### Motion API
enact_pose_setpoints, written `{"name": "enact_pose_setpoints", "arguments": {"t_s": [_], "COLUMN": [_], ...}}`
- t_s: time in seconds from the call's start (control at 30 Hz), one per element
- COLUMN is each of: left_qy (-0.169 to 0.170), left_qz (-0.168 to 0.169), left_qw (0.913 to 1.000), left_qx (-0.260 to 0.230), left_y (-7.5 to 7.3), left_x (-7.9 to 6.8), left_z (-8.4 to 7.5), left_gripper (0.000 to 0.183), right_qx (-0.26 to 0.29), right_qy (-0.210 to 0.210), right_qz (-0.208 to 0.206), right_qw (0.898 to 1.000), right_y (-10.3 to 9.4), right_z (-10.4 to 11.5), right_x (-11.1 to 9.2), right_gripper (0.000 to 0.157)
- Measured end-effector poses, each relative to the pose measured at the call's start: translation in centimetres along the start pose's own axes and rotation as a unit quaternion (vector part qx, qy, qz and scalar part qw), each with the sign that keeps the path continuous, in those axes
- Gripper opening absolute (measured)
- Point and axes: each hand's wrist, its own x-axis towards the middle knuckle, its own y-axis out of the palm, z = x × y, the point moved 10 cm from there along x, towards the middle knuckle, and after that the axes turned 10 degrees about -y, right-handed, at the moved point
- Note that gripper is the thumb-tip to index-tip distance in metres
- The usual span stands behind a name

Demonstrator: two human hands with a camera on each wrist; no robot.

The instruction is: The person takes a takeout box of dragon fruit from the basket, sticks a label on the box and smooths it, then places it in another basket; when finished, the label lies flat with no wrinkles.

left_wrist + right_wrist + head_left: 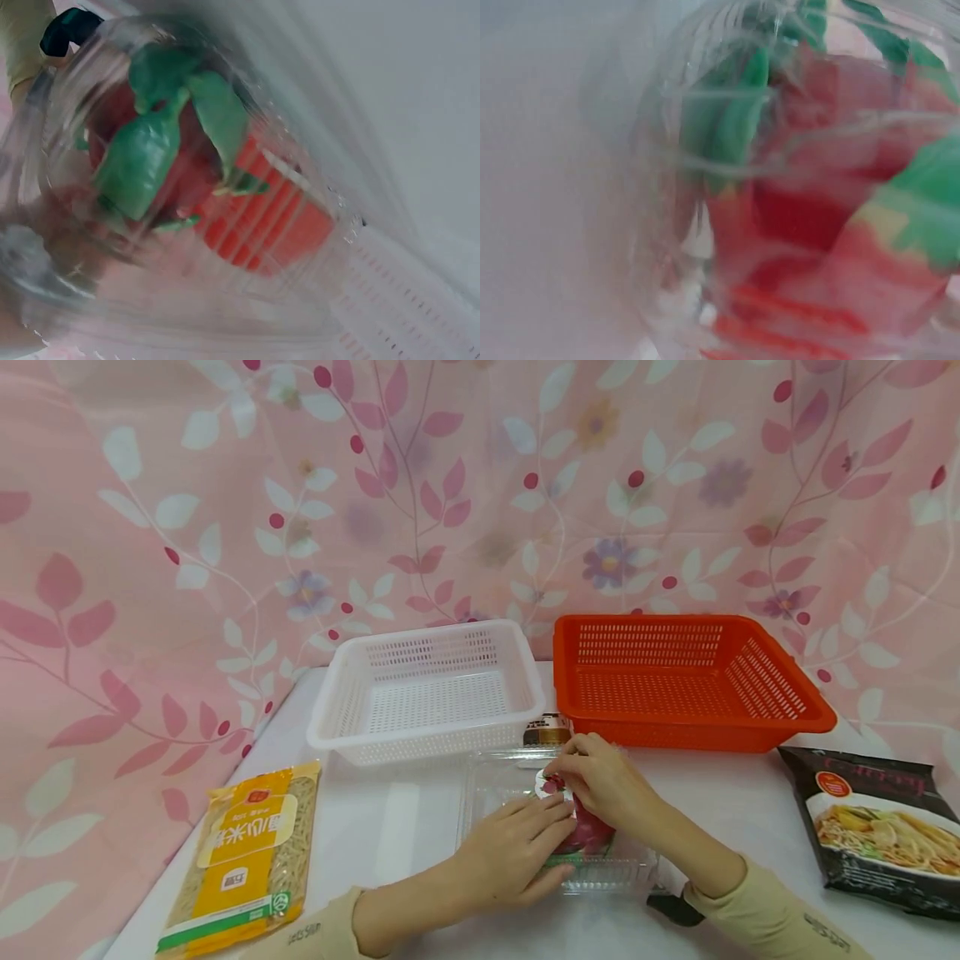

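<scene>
A clear plastic clamshell box [487,770] lies in front of the two baskets with a red dragon fruit [591,837] inside. On its lid is a small white label [550,783] with a dark red fruit picture, partly covered by fingers. My left hand [510,853] rests flat over the lid, fingertips at the label's near side. From the right, my right hand [606,787] bends its fingers over the label and pinches its edge. Through blurred clear plastic, the left wrist view shows the fruit's green scales [142,161]; the right wrist view shows its red skin [802,217].
A white basket [427,737] and a red basket [675,735] stand behind the box. A brown-and-white package [547,731] shows between them, partly hidden. A yellow noodle bag [243,852] lies at left, a black noodle pack [877,827] at right.
</scene>
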Motion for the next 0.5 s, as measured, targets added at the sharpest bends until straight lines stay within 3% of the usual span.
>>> {"name": "enact_pose_setpoints", "arguments": {"t_s": [0.1, 0.2, 0.5], "left_qy": [0.007, 0.011, 0.044], "left_qz": [0.037, 0.05, -0.022], "left_qw": [0.9992, 0.9981, 0.9935], "left_qx": [0.011, 0.035, 0.102], "left_y": [0.8, 1.3, 0.4], "left_x": [-0.1, -0.4, -0.9], "left_z": [-0.7, -1.3, -2.6], "left_gripper": [0.05, 0.052, 0.036], "right_qx": [0.002, 0.009, 0.004], "right_qy": [-0.01, -0.016, -0.013], "right_qz": [0.007, 0.013, 0.036], "right_qw": [1.0, 1.0, 0.999], "right_y": [0.0, -0.1, -0.1], "right_z": [0.0, 0.0, -0.2], "right_x": [-0.1, -0.1, -0.2], "right_gripper": [0.022, 0.02, 0.022]}}
